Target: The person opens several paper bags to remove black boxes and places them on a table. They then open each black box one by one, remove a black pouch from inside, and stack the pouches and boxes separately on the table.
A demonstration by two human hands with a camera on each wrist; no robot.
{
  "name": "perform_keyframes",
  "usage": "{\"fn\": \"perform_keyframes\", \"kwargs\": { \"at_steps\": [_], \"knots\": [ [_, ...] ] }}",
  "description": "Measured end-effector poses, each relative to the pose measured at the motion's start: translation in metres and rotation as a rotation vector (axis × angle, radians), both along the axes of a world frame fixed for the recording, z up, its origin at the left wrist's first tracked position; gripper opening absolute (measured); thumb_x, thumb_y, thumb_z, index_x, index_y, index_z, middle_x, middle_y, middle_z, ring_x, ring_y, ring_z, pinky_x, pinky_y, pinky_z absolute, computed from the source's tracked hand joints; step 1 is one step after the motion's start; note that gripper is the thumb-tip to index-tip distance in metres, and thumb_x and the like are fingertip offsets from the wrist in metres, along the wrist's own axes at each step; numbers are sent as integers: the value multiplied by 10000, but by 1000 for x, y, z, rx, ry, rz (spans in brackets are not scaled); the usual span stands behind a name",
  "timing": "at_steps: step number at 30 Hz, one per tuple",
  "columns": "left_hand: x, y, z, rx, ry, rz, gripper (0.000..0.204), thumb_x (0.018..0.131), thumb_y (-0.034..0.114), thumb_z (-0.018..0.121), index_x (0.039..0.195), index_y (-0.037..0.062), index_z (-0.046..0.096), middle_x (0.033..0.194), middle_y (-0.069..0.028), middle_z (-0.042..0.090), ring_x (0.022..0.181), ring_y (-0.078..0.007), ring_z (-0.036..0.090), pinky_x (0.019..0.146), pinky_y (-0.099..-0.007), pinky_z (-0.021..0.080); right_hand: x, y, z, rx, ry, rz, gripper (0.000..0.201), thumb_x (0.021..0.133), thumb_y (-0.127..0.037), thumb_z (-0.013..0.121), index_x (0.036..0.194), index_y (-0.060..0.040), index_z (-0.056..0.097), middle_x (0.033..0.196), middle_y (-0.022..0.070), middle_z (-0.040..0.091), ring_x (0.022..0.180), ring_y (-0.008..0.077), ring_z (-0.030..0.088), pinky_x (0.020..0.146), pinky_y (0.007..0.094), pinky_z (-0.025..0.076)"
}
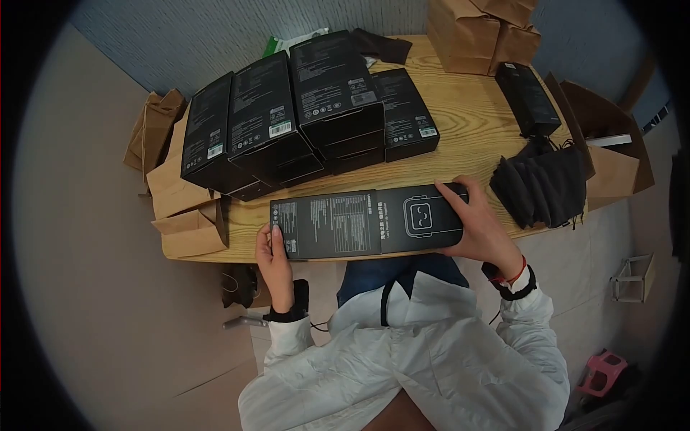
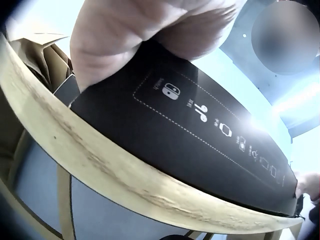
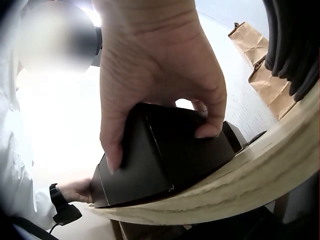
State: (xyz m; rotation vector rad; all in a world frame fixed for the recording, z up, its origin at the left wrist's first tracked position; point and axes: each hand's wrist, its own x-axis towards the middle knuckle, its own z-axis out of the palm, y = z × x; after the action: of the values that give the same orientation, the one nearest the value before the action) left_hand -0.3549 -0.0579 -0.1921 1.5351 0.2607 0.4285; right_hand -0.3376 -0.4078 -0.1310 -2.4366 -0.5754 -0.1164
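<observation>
A long black printed box lies along the table's near edge. Across its top runs a seam, with small white text on the left part and a line-drawn smiling device on the right part. My left hand holds the left end, fingertips on the top face. My right hand grips the right end, thumb and fingers spread to opposite sides, as the right wrist view also shows. A row of white icons marks the near side of the box in the left wrist view.
Stacked black boxes stand at the back left, beside a lower one. Dark cloth pouches and an upright black box are at right. Brown paper bags stand at the back; an open carton adjoins the right edge.
</observation>
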Motion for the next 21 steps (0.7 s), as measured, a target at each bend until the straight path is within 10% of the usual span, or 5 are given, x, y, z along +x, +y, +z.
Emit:
{"fn": "perform_keyframes", "kwargs": {
  "at_steps": [9,15,21],
  "knots": [
    [3,6,-7,28,2,22,269,988,187,503,1170,-6,550,1033,-23,606,913,-72,530,838,-205,412,2,-1,-10,255,130,76,1115,572,-171,861,1480,-107,218,1391,185,320,1243,366,409,959,391,430],
    [-4,-25,8,188,22,-224,496,1013,204,413,1449,3,289,1455,-124,372,1269,-180,404,1057,-273,289,1,5,-34,487,403,193,1223,592,-154,887,1515,-130,85,1547,99,155,1332,243,315,875,291,475],
    [-5,-42,14,244,72,-400,525,993,184,459,1452,-2,283,1402,-165,434,1237,-201,445,1031,-283,329,-5,20,-22,486,455,298,1197,594,-209,891,1506,-129,119,1413,151,267,946,223,560,706,312,533]
  ]
}}
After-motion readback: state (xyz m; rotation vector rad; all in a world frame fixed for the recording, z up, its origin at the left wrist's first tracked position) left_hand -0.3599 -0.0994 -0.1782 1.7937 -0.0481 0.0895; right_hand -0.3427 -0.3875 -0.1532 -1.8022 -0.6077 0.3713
